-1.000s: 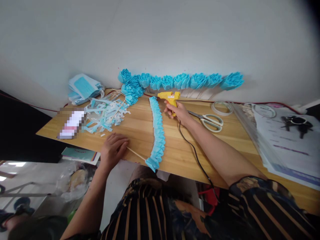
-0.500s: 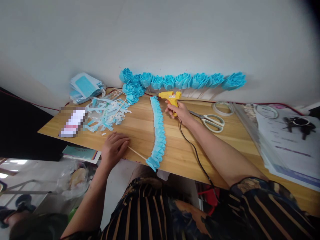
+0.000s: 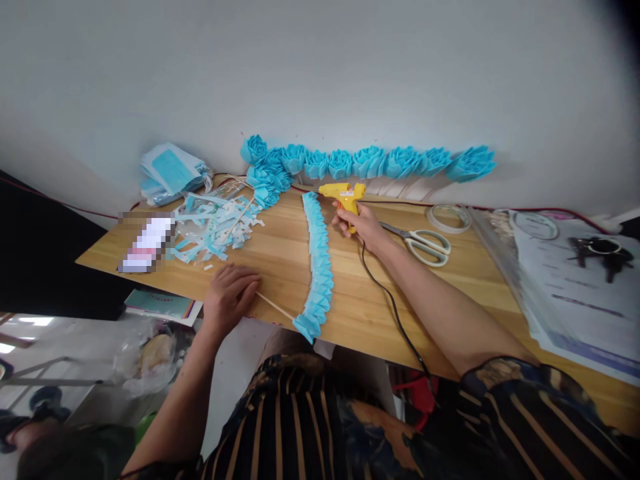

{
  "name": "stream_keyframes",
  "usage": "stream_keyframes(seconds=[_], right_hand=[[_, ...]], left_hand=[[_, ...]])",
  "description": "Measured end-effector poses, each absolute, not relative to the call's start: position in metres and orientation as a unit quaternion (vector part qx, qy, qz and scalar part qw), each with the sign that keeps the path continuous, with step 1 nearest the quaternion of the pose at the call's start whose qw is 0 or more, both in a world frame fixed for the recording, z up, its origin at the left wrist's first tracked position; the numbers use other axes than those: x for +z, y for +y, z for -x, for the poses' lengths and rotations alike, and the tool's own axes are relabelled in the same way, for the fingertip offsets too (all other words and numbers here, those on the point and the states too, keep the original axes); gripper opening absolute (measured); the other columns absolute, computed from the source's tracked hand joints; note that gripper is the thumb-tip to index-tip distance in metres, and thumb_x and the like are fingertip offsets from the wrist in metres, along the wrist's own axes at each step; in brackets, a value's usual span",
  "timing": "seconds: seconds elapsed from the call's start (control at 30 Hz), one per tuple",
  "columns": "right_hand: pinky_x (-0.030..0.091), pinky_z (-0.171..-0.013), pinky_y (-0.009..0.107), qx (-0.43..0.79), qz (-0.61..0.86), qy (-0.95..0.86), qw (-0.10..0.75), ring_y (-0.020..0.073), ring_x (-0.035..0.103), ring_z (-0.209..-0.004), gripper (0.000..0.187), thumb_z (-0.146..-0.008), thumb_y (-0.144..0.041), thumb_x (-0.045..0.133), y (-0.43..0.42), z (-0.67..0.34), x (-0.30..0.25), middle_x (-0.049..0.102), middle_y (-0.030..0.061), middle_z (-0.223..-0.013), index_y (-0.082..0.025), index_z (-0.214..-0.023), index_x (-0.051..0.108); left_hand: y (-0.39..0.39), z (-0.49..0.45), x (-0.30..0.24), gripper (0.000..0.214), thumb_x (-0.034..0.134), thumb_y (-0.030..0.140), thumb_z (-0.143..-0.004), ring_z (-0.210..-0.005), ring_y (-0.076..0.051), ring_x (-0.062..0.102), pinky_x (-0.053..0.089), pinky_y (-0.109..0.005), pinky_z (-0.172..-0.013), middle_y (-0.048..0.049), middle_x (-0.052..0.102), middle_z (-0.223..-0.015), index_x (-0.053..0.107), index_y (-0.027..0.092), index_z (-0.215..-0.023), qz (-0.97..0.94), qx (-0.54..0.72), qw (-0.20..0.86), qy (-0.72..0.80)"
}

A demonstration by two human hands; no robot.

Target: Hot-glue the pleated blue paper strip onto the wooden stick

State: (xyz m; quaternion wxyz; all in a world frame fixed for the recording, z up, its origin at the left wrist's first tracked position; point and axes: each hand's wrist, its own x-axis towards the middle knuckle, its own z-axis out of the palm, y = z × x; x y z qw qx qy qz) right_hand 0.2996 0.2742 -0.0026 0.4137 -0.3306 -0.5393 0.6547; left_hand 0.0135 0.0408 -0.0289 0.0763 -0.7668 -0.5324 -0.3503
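My R hand (image 3: pixel 363 227) is closed round the handle of the yellow glue gun (image 3: pixel 345 195), fingers curled tight, thumb side up; can't tell if the index is on the trigger. Gun sits upright near the back edge of the table (image 3: pixel 280 253), nozzle pointing L, just beside the top end of the pleated blue strip (image 3: pixel 319 267). Its black cord (image 3: pixel 395 313) trails under my forearm & off the front edge. L hand (image 3: pixel 230 293) lies palm down at the front edge, fingers (image 3: pixel 245 283) nearly straight & close together, tips resting on one end of a thin wooden stick (image 3: pixel 274 307); the stick's other end reaches the strip's lower end. Strip runs from back toward the front edge, between my hands. Scissors (image 3: pixel 423 241) lie just R of my R wrist, tape roll (image 3: pixel 449 217) beyond them. Blue paper roses (image 3: pixel 370 161) line the back edge; blue/white scraps (image 3: pixel 215 227) sit toward the back L corner.
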Motion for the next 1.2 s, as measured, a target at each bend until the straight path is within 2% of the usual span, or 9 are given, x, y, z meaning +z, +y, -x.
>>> stream_keyframes(seconds=[0.37, 0.83, 1.2], right_hand=[[0.036, -0.04, 0.019, 0.654, 0.319, -0.536, 0.428, 0.0085, 0.047, -0.053, 0.053, -0.065, -0.039, 0.09, 0.2729, -0.3002, -0.0025, 0.07, 0.0003, -0.073, -0.018, -0.107, 0.065], [0.037, -0.038, 0.02, 0.606, 0.371, -0.561, 0.425, 0.0094, 0.049, -0.05, 0.059, -0.065, -0.05, 0.089, 0.2765, -0.2954, -0.0093, 0.071, 0.0013, -0.072, -0.019, -0.109, 0.066], [0.037, -0.039, 0.02, 0.614, 0.375, -0.558, 0.412, 0.0087, 0.049, -0.049, 0.055, -0.066, -0.048, 0.089, 0.2742, -0.2973, -0.0051, 0.072, 0.0001, -0.073, -0.02, -0.107, 0.066]], left_hand=[[0.0405, -0.0142, -0.0312, 0.013, 0.06, 0.02, -0.102, -0.101, -0.023, 0.071, 0.049, -0.048, -0.106, -0.007, 0.077, -0.106, 0.073, 0.02, -0.101, 0.761, -0.351, 0.068, -0.541], [0.0417, -0.0198, -0.0288, 0.012, 0.06, 0.017, -0.101, -0.098, -0.022, 0.071, 0.052, -0.047, -0.101, -0.0067, 0.077, -0.103, 0.072, 0.019, -0.102, 0.757, -0.361, 0.072, -0.54], [0.0423, -0.0218, -0.0266, 0.01, 0.061, 0.018, -0.101, -0.098, -0.022, 0.071, 0.052, -0.045, -0.099, -0.007, 0.077, -0.101, 0.071, 0.019, -0.1, 0.754, -0.362, 0.062, -0.545]])
